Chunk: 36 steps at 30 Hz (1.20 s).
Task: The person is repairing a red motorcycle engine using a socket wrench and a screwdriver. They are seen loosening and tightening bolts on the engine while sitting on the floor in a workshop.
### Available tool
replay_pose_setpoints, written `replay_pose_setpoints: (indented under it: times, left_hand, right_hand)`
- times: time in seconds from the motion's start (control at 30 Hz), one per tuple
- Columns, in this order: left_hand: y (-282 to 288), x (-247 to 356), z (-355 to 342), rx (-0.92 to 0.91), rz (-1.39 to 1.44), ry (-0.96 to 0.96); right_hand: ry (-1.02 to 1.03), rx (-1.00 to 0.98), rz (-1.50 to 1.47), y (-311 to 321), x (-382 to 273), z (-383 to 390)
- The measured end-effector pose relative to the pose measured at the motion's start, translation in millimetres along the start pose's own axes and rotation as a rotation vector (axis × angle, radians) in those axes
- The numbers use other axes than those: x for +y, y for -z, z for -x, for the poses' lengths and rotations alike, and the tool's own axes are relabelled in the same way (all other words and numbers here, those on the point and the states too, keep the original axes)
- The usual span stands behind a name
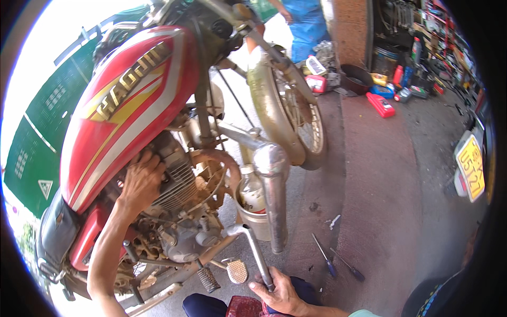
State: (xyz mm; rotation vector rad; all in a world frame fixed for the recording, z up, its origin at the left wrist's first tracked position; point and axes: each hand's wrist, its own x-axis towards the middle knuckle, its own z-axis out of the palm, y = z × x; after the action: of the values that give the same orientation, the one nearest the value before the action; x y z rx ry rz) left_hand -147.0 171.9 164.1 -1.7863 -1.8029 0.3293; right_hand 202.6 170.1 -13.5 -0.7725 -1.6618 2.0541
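Observation:
A red motorcycle with a striped fuel tank (132, 84) stands before me. My left hand (141, 180) reaches in under the tank beside the finned engine cylinder (177, 185). Its fingers curl against the engine there, and what they grip is hidden. Low in front, my right hand (282, 293) is closed round the straight shaft of an L-shaped socket wrench (256, 253). The wrench's bent end points up toward the engine's lower case (190, 240), next to the brake pedal (237, 270), apart from my left hand.
Two screwdrivers (330, 267) lie on the floor to the right. A bucket (259, 224) holding a bottle (252, 190) stands behind the silver crash bar (274, 195). Oil bottles (381, 105), a basin (355, 79) and tools clutter the far right. Another person's hand (285, 15) shows at the top.

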Motion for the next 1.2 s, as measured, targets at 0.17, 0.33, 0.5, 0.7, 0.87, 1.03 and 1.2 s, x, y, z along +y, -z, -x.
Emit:
replay_pose_setpoints:
  times: [0.17,0.33,0.5,0.7,0.87,1.03,1.2]
  left_hand:
    - [-6.9,-11.8,4.3,-0.036,-0.006,0.088]
    - [10.3,25.9,7.9,0.25,0.074,0.31]
    - [34.8,133.3,19.0,0.477,1.543,1.164]
    - [47.7,187.0,15.9,0.509,2.722,1.126]
    - [55.9,199.8,15.3,0.409,2.851,1.035]
    - [62.6,209.9,7.7,0.357,2.852,1.026]
    - [67.8,238.6,-17.2,0.082,2.242,0.881]
  right_hand:
    - [0.139,0.077,-0.028,-2.4,-6.4,-0.1]
    - [0.141,0.09,-0.001,-1.0,-13.9,-0.7]
    - [0.035,0.035,0.044,2.7,-18.5,-3.5]
    - [0.028,0.032,0.027,1.0,-16.9,-0.3]
    - [0.063,0.031,0.033,1.4,-15.2,1.1]
    - [0.048,-0.011,0.016,-0.2,-10.0,2.6]
    - [0.151,0.002,0.099,-5.3,1.3,3.6]
